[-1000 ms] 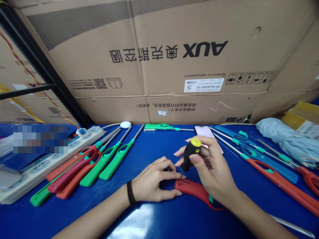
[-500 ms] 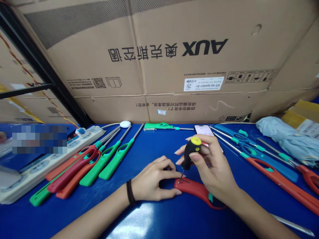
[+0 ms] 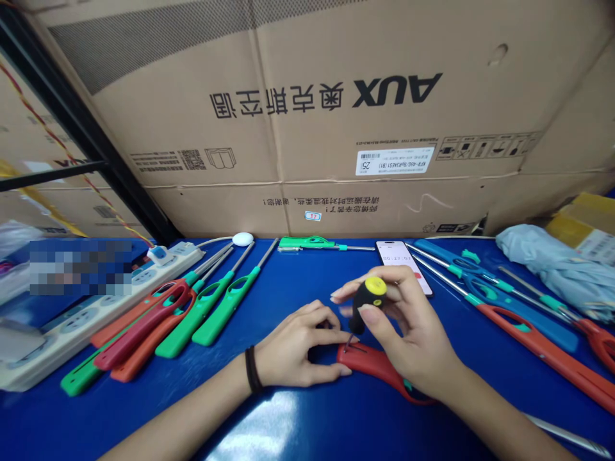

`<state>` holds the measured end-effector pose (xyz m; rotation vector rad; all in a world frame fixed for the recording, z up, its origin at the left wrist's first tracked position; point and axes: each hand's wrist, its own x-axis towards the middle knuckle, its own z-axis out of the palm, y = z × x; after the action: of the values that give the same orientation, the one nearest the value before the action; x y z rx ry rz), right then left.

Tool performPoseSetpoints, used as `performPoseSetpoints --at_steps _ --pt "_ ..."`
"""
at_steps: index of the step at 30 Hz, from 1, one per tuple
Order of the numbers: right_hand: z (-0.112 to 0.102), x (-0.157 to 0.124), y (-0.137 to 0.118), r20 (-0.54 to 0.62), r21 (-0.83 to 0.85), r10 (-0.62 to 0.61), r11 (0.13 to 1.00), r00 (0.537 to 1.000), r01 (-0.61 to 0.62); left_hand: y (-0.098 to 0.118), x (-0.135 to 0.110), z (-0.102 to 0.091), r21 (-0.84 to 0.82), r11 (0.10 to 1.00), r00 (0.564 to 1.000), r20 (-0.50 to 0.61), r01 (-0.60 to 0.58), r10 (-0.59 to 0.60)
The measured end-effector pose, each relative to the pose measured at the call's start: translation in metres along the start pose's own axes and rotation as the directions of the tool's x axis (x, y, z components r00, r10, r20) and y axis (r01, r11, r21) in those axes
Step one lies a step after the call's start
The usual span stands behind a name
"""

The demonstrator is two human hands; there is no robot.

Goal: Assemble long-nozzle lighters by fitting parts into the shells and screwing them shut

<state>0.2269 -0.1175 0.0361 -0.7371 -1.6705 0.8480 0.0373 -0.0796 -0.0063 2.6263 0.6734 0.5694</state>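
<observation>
On the blue table lies a red lighter [image 3: 372, 363] of the long-necked kind, its handle's end toward my left hand [image 3: 300, 346]. Thumb and fingers of that hand pinch the end from both sides. My right hand [image 3: 416, 326] grips a short screwdriver [image 3: 369, 299] with a black and yellow handle. The screwdriver stands tilted, its thin shaft coming down on the handle's end near a small hole or screw. My right hand and wrist hide the lighter's far part.
Several red and green lighters [image 3: 225, 312] lie at left beside a white power strip [image 3: 129, 288]. A phone [image 3: 401, 259] shows a running timer. Red and blue lighters [image 3: 542, 342] lie at right near a grey plastic bag [image 3: 542, 256]. A cardboard box [image 3: 307, 153] stands behind.
The screwdriver's handle has shifted slightly down and left, and the fingers of my right hand have turned around it. My left hand and the red lighter stay in place.
</observation>
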Motion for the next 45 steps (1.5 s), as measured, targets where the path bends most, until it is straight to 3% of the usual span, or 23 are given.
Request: performPoseSetpoints --at_steps 6,10,16,20,24,30,34,39,45 --pt "0.010 0.000 -0.002 0.070 0.245 0.148 0.956 0.987 -0.161 0.001 0.001 0.000 -0.003 1.000 1.000 -0.007 -0.011 0.011" --pt "0.014 0.007 -0.002 0.117 0.312 0.193 0.924 0.974 -0.221 0.001 0.000 0.000 0.004 1.000 1.000 -0.008 0.005 -0.005" --pt "0.018 0.011 -0.006 0.062 0.429 0.165 0.886 0.984 -0.175 0.003 -0.001 0.001 -0.024 0.999 1.000 0.002 0.029 -0.029" --pt "0.019 0.012 -0.007 0.106 0.395 0.187 0.893 0.977 -0.214 0.003 0.000 0.000 -0.001 1.000 1.000 0.002 0.031 -0.031" --pt "0.022 0.015 -0.008 0.041 0.473 0.151 0.868 0.988 -0.152 0.002 0.000 0.000 -0.024 1.000 1.000 0.006 0.013 -0.013" --pt "0.022 0.013 -0.007 0.149 0.500 0.184 0.834 0.971 -0.235 0.003 0.000 -0.001 -0.002 1.000 0.999 -0.040 -0.008 0.008" --pt "0.020 0.012 -0.009 0.174 0.569 0.123 0.797 0.977 -0.201 0.003 0.000 0.000 -0.032 0.999 0.999 -0.040 0.001 -0.002" --pt "0.018 0.011 -0.009 0.226 0.567 0.185 0.774 0.956 -0.283 0.004 0.001 -0.001 -0.008 1.000 1.000 -0.006 -0.005 0.005" --pt "0.018 0.008 -0.013 0.182 0.585 0.098 0.789 0.978 -0.188 0.004 0.002 -0.002 -0.062 0.998 1.000 -0.028 0.006 -0.008"
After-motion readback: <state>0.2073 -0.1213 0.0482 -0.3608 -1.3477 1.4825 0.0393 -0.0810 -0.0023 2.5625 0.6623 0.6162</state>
